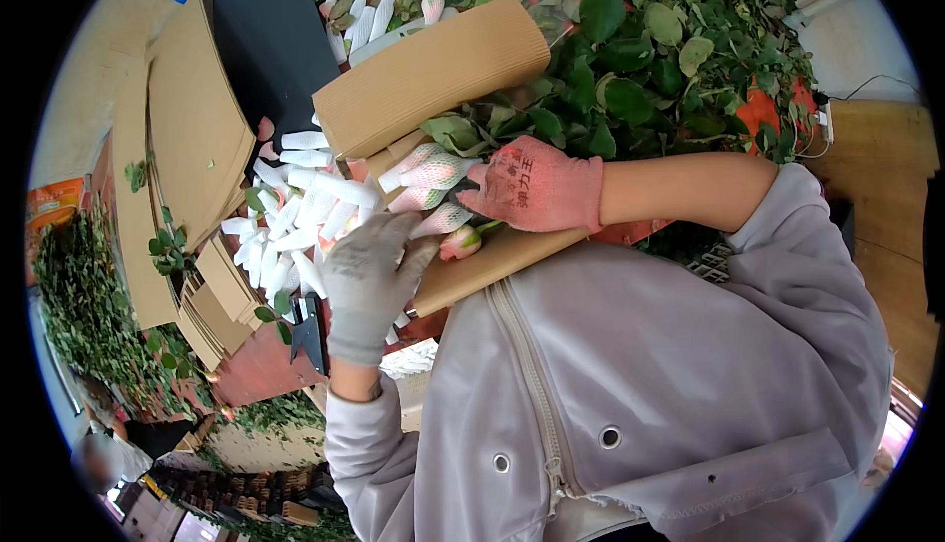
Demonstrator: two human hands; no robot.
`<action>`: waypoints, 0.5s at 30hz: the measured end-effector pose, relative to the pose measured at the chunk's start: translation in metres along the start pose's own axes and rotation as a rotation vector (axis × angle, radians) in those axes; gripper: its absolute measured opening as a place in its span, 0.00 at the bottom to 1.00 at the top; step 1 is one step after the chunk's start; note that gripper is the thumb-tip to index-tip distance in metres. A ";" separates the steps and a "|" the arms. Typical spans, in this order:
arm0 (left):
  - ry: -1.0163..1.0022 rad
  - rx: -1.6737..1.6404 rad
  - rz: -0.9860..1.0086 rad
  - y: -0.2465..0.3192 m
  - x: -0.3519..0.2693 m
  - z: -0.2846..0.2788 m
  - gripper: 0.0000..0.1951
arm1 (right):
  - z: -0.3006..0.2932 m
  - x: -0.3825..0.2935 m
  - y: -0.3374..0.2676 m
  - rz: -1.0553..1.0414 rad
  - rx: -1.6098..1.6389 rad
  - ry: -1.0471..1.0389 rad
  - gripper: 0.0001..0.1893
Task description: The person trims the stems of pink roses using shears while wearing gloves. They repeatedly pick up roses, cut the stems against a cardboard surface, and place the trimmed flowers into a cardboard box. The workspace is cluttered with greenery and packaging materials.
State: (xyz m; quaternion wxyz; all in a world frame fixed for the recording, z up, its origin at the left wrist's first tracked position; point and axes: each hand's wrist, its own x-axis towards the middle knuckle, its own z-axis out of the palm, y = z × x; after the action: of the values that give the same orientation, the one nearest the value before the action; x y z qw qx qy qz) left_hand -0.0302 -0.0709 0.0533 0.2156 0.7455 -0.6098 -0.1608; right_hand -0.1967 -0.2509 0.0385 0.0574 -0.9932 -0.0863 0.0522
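My right hand (535, 184), in a pinkish-red knit glove with writing on it, is closed at the base of several rose buds in white foam net sleeves (435, 169). A bare pink rose bud (460, 243) lies just below them on corrugated cardboard (480, 272); its stem runs towards that hand. My left hand (373, 280), in a grey-white glove, is beside the netted buds, its fingertips close to the lowest one. Whether it grips anything cannot be made out. To its upper left is a pile of loose white foam net sleeves (295, 210).
Folded corrugated cardboard (435, 73) lies above the buds, beside leafy rose stems (627, 62). Flat cardboard sheets (192, 128) stand at left, with a black tool (310, 335) by my left wrist. Another person (133, 461) is far off at lower left.
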 end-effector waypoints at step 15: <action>-0.119 0.080 -0.043 0.021 -0.012 -0.043 0.26 | 0.007 -0.003 0.000 0.056 0.010 0.076 0.10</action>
State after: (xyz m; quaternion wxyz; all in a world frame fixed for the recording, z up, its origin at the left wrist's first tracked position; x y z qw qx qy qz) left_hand -0.0281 -0.0572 0.1008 0.1453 0.7555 -0.6115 -0.1849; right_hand -0.2001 -0.2506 0.0313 0.0642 -0.9962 -0.0560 0.0162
